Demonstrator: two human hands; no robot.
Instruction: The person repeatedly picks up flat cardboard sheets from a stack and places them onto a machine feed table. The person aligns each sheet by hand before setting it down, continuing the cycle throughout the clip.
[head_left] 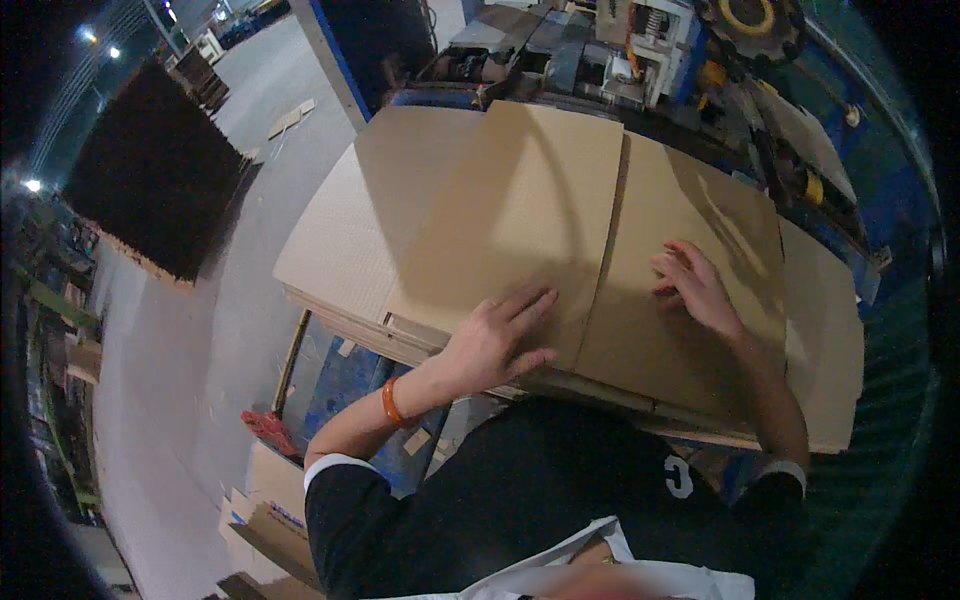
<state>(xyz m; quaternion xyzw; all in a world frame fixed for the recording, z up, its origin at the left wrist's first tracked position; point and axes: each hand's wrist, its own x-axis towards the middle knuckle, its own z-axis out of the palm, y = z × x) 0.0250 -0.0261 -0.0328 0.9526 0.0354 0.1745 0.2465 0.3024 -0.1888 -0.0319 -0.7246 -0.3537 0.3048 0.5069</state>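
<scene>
while the left hand (pixel 490 342) and right hand (pixel 700 290) show a loose, empty grip, the cardboard (pixel 530 215) lies stacked flat beneath them; each sheet is probably light, stiff, crease-prone, best taken by opposite edges.

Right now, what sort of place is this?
Probably a packaging factory or similar workshop: flat cardboard sheets lie piled in front, machinery just beyond, and a large dark stack on the grey floor to the left.
</scene>
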